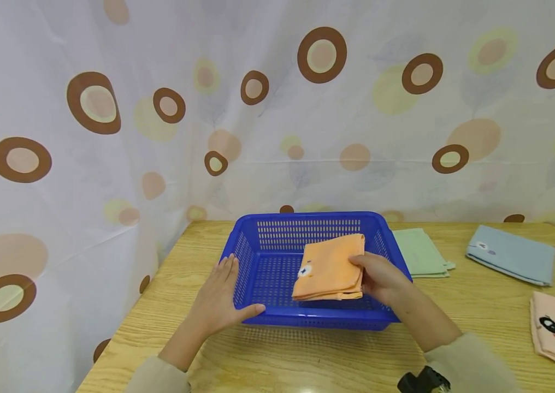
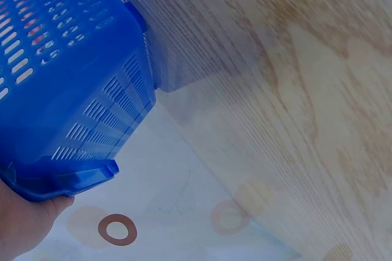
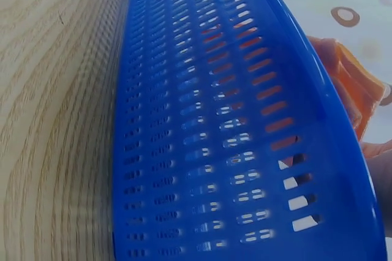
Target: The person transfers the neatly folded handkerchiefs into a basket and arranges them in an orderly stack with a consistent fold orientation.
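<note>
Right hand (image 1: 382, 279) pinches orange cloth (image 1: 331, 263), its embroidery (image 1: 305, 270) leftward; left hand (image 1: 218, 303), straight-fingered, touches blue basket (image 1: 317, 316), long axis sideways

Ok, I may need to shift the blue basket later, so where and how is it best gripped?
Probably grip the blue basket by its rim at the two short ends, one hand coming from each side: it stands upright on the table, and the rim juts beyond the walls, leaving a lip to hook under.
</note>
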`<state>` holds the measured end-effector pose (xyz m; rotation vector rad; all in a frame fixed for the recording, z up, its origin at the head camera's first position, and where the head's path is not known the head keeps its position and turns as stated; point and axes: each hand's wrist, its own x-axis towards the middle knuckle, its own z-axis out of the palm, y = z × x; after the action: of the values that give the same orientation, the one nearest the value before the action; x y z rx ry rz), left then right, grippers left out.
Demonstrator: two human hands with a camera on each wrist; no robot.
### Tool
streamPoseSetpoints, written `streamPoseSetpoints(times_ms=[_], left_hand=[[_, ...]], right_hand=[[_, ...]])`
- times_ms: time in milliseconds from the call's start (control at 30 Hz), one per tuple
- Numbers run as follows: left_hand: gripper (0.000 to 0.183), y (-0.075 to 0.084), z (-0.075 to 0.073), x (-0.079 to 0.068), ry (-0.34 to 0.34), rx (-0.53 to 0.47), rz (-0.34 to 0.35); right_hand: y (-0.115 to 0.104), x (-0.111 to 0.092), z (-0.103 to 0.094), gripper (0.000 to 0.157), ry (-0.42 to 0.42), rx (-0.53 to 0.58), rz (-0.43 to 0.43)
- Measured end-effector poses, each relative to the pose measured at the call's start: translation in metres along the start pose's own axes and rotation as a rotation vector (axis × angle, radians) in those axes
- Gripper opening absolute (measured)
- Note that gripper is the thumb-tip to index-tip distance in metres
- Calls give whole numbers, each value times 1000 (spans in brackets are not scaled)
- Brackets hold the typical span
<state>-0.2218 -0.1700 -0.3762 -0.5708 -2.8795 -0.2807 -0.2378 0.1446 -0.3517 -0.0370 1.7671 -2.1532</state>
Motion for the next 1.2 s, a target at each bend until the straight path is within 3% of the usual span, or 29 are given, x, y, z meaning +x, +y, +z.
streamPoseSetpoints(times_ms=[433, 1200], left_hand=[[108, 1, -1, 0, -14, -9, -5], [108, 1, -2, 0, -14, -5, -4]], right_hand=[[6, 8, 16, 52, 55, -14, 29], [11, 27, 55, 40, 49, 15, 6]])
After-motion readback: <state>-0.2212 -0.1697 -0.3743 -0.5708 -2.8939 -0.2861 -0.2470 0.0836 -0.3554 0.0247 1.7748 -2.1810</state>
